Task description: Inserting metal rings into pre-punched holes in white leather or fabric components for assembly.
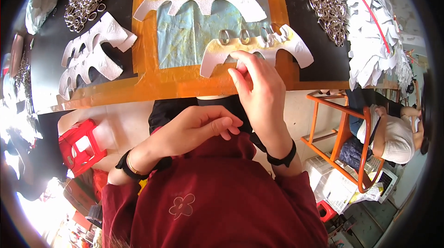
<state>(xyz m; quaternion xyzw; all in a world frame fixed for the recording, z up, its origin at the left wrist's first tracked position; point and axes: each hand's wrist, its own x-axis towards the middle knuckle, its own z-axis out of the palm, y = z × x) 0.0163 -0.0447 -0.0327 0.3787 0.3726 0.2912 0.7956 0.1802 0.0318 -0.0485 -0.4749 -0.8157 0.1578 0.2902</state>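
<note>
Right hand [261,81] at the near strip [256,47]; left hand [199,130] below the tabletop [321,67] edge.
Near strip white, arched, lying partly on the blue sheet [178,40], metal rings [224,37] along its far edge. Right hand: thumb and forefinger apart; cannot tell whether the tucked fingers hold anything. Left hand loosely curled, nothing seen in it. Far strip [237,4] beyond, also ringed. Ring piles at left [88,0] and right.

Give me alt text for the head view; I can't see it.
Right hand overlapping the lower edge of a white arched piece that carries metal rings, on a taped blue sheet; left hand before the torso. A similar ringed piece lies beyond, with ring heaps on both sides.
</note>
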